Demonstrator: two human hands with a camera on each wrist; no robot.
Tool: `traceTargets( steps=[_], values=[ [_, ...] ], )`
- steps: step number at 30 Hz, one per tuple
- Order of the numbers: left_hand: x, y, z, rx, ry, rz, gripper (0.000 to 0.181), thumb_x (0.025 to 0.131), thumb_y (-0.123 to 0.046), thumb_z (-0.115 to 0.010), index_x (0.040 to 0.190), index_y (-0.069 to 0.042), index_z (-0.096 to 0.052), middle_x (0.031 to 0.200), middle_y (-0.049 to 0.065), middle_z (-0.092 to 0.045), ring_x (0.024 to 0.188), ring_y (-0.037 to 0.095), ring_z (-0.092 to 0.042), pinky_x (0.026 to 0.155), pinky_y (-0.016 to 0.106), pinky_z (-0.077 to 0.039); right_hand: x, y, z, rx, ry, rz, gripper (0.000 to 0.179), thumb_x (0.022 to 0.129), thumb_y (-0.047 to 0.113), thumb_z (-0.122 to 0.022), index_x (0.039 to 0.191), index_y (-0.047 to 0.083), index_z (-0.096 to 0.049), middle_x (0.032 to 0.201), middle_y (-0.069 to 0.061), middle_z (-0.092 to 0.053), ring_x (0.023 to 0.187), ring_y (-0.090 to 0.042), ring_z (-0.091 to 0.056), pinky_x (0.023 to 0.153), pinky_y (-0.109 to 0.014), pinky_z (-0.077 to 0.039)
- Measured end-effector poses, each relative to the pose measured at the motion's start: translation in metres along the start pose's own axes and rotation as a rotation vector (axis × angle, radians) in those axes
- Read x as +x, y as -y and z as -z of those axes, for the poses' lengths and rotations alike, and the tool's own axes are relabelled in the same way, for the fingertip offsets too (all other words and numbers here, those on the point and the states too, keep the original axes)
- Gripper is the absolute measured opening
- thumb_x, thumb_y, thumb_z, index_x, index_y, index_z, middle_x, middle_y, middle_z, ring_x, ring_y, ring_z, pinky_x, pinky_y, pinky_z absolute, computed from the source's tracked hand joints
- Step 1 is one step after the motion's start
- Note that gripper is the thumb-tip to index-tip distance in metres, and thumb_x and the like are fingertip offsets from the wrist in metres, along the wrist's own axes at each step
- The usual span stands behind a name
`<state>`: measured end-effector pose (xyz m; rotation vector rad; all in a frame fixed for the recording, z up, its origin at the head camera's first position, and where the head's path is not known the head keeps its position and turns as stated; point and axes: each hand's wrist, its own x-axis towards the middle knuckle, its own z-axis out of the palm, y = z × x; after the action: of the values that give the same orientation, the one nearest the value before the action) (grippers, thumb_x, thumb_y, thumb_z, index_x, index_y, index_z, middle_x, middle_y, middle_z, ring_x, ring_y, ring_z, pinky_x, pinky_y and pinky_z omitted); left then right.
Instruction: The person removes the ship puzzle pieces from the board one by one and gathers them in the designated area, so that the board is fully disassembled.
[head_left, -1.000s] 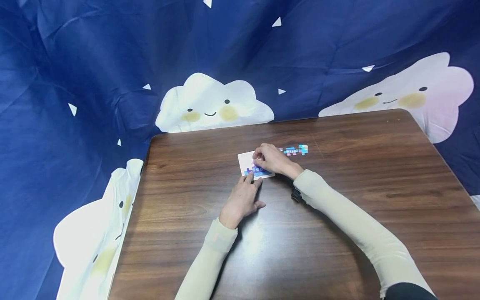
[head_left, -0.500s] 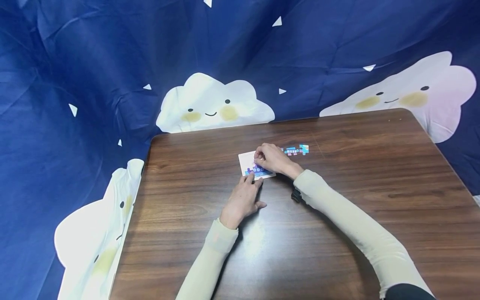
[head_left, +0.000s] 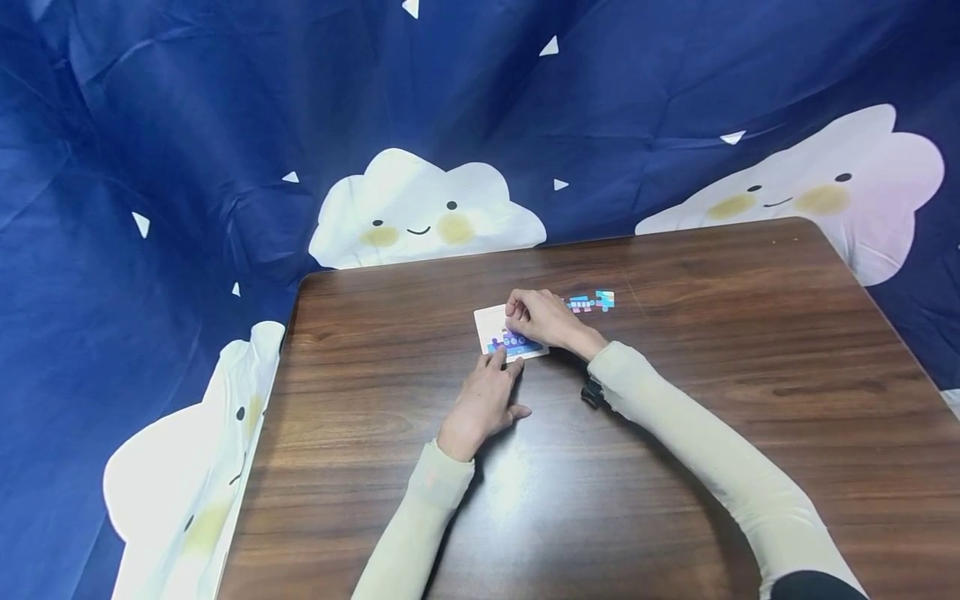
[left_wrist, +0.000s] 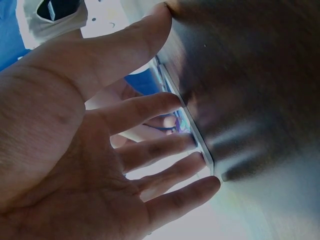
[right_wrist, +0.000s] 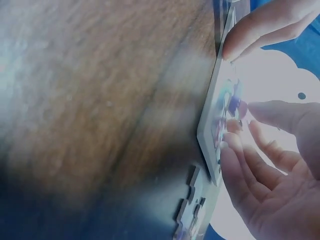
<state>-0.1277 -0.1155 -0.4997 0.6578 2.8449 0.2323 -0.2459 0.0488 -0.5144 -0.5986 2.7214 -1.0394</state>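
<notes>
A small white puzzle board (head_left: 487, 319) lies on the table, its lower part filled with blue and purple pieces (head_left: 514, 341). My left hand (head_left: 482, 404) has its fingers extended, the fingertips touching the board's near edge; the left wrist view shows its thumb (left_wrist: 155, 35) spread away. Over the board's right side, my right hand (head_left: 543, 319) pinches a purple puzzle piece (right_wrist: 237, 105) between thumb and fingers, close to the board surface. The right hand covers part of the board, and most of the pinched piece is hidden in the head view.
Loose puzzle pieces (head_left: 580, 304) lie in a row right of the board, partly behind the right hand, with a light-blue one (head_left: 605, 300) at the end. The brown wooden table (head_left: 360, 400) reaches back to a blue curtain (head_left: 225, 100) with cloud prints.
</notes>
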Motion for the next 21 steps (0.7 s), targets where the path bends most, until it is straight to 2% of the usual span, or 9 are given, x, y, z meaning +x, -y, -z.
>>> traceTargets(
  steps=[7,15,21],
  values=[
    [-0.0012,-0.0001,0.0022,-0.003,-0.017,-0.007,0.081,0.083,-0.046,-0.086,0.150,-0.013,-0.057,0.155,0.021,-0.049,0.140,0.038,-0.051,0.107,0.048,-0.055,-0.0034,0.0010,0.0043,0.047,0.012,0.019,0.014,0.095,0.015,-0.076,0.105,0.009,-0.067,0.091,-0.004,-0.073,0.081,-0.017,-0.066,0.077,-0.033,-0.053],
    [-0.0028,-0.0005,0.0013,-0.005,-0.015,-0.016,0.080,0.083,-0.046,-0.087,0.150,-0.013,-0.057,0.154,0.020,-0.050,0.139,0.040,-0.052,0.105,0.049,-0.056,-0.0065,-0.0041,0.0008,0.098,-0.004,0.043,0.011,0.096,0.012,-0.074,0.103,0.009,-0.067,0.090,-0.005,-0.075,0.080,-0.016,-0.067,0.075,-0.030,-0.052],
    [-0.0020,-0.0011,0.0025,-0.008,-0.028,-0.017,0.080,0.083,-0.045,-0.087,0.149,-0.012,-0.058,0.154,0.021,-0.051,0.137,0.040,-0.053,0.105,0.049,-0.056,-0.0084,-0.0053,0.0084,0.116,-0.017,0.052,0.012,0.096,0.012,-0.074,0.104,0.008,-0.067,0.093,-0.007,-0.075,0.079,-0.017,-0.068,0.077,-0.032,-0.055]
  ],
)
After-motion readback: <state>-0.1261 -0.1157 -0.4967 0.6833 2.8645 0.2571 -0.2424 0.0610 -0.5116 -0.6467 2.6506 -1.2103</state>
